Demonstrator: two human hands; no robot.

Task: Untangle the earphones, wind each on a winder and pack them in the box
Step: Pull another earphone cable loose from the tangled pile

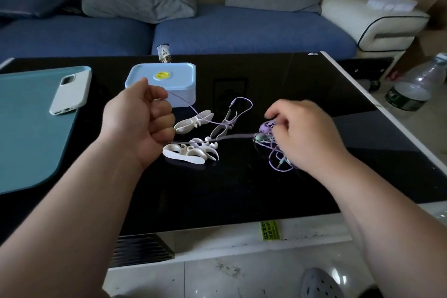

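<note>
Black glossy table (242,189), lilac earphones (273,147) tangled under right hand (307,133)'s closed fingers, left hand (142,118) fisted on one cord.

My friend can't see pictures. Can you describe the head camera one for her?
Two bare hands untangle purple earphones over a black table: the left hand pulls a cord taut, the right hand pins the knot. White winders lie between them, a closed blue box behind.

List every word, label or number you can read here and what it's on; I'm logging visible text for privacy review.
"SIXI": partial black letters on the yellow-green sticker at the table's near edge; the rest of its print is too small to read.
Green bottle label: print blurred, unreadable.
Crumpled wrapper behind the blue box: dark marks, unreadable.
Yellow disc on the box lid: no legible text.
</note>
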